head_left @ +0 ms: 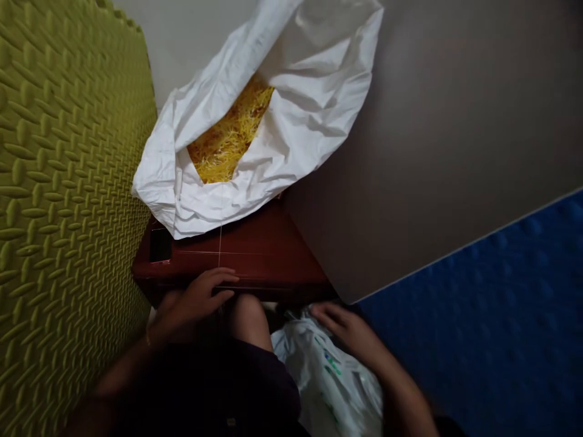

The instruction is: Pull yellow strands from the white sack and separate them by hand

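My left hand (207, 294) lies at the front edge of a dark red glossy table (259, 249), its fingers stretched out and thumb apart. Close to its fingertips a thin pale thread (220, 243) runs over the tabletop, crossed by another fine line. Lower right, my right hand (346, 328) is at the top of a white plastic bag (328, 376) with green print, its slightly blurred fingers curled at the bag's rim. On the table rests a large white sack (310, 127), its mouth gaping around a mass of thin yellow strands (232, 133).
A black phone-like rectangle (161, 245) lies at the table's left end. Textured yellow-green foam matting (68, 182) rises on the left. A large grey-brown panel (432, 121) stands at the right, with blue matting (492, 315) beyond its lower edge. My knee (249, 318) is under the table's edge.
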`<state>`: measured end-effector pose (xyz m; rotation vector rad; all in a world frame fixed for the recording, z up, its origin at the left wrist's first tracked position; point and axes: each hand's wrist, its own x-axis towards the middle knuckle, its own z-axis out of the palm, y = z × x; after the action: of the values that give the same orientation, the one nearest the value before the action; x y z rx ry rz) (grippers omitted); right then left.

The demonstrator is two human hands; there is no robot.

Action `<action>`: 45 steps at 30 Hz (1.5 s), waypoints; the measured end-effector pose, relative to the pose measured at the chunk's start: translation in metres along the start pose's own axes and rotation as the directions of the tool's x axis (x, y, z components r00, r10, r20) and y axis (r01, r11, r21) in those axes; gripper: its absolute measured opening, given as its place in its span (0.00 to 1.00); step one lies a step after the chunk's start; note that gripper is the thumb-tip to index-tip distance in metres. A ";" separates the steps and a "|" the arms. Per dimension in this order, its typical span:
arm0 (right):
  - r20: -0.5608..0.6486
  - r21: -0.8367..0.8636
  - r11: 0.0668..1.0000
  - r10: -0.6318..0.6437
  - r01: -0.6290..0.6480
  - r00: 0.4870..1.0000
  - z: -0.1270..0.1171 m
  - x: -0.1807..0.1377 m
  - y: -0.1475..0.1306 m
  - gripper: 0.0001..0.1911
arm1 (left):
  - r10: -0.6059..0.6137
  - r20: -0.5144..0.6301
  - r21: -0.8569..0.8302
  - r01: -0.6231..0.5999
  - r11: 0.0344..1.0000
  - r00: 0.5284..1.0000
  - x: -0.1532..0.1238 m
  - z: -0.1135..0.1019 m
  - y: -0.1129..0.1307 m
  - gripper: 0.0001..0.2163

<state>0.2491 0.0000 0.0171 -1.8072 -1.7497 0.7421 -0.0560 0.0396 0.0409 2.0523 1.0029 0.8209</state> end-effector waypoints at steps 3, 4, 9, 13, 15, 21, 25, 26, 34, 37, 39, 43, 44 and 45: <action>-0.155 0.074 0.938 -0.326 0.340 0.933 -0.012 0.060 -0.070 0.12 | 0.008 -0.014 -0.019 -0.008 1.000 1.000 -0.005 -0.005 0.005 0.13; -0.156 0.044 0.907 -0.409 0.420 0.899 -0.014 0.090 -0.102 0.13 | 0.008 -0.016 -0.021 -0.009 1.000 1.000 -0.007 -0.007 0.007 0.14; -0.212 -0.433 0.731 -0.651 0.527 0.729 -0.010 0.257 -0.239 0.20 | -0.030 -0.023 -0.040 0.029 0.999 0.999 -0.026 -0.012 0.004 0.14; -0.237 -0.603 0.760 -0.462 0.243 0.855 -0.002 0.333 -0.267 0.46 | -0.071 -0.069 -0.074 0.065 0.995 0.995 -0.045 -0.016 -0.012 0.14; -0.217 -0.606 0.760 -0.442 0.235 0.870 0.004 0.345 -0.262 0.41 | -0.083 -0.102 -0.095 0.073 0.993 0.991 -0.048 -0.024 -0.014 0.14; -0.365 -0.518 0.834 -0.417 0.191 0.832 -0.013 0.350 -0.254 0.19 | 0.007 -0.269 -0.065 -0.025 0.998 0.963 -0.001 -0.087 0.031 0.12; -0.442 -0.470 0.863 -0.414 0.188 0.796 -0.042 0.343 -0.256 0.19 | 0.164 -0.326 0.055 -0.154 0.986 0.931 0.058 -0.122 0.062 0.12; -0.442 -0.476 0.856 -0.431 0.201 0.787 -0.046 0.338 -0.257 0.19 | 0.207 -0.310 0.089 -0.188 0.978 0.928 0.073 -0.127 0.065 0.12; -0.123 -0.735 0.616 -0.530 0.282 0.839 -0.018 0.273 -0.248 0.14 | 0.243 -0.529 0.346 -0.055 0.937 0.813 0.167 -0.164 0.045 0.22; -0.078 -0.727 0.643 -0.427 0.241 0.901 -0.003 0.256 -0.242 0.22 | 0.244 -0.604 0.454 0.076 0.888 0.758 0.177 -0.177 0.037 0.26; -0.058 -0.707 0.679 -0.336 0.199 0.940 -0.002 0.249 -0.246 0.29 | 0.225 -0.606 0.518 0.165 0.839 0.763 0.178 -0.179 0.034 0.30; -0.139 -0.648 0.747 -0.308 0.149 0.941 -0.026 0.256 -0.269 0.30 | 0.034 -0.556 0.563 0.347 0.750 0.830 0.177 -0.167 0.024 0.25; -0.206 -0.633 0.760 -0.347 0.146 0.915 -0.036 0.262 -0.275 0.31 | -0.022 -0.526 0.578 0.376 0.724 0.850 0.176 -0.162 0.021 0.21; -0.284 -0.622 0.770 -0.391 0.142 0.876 -0.046 0.269 -0.278 0.31 | -0.064 -0.495 0.596 0.392 0.700 0.867 0.174 -0.158 0.019 0.17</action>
<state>0.0862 0.2796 0.2348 -1.8221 -2.0125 -0.3311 -0.0841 0.2250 0.1836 2.2824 2.0460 0.8770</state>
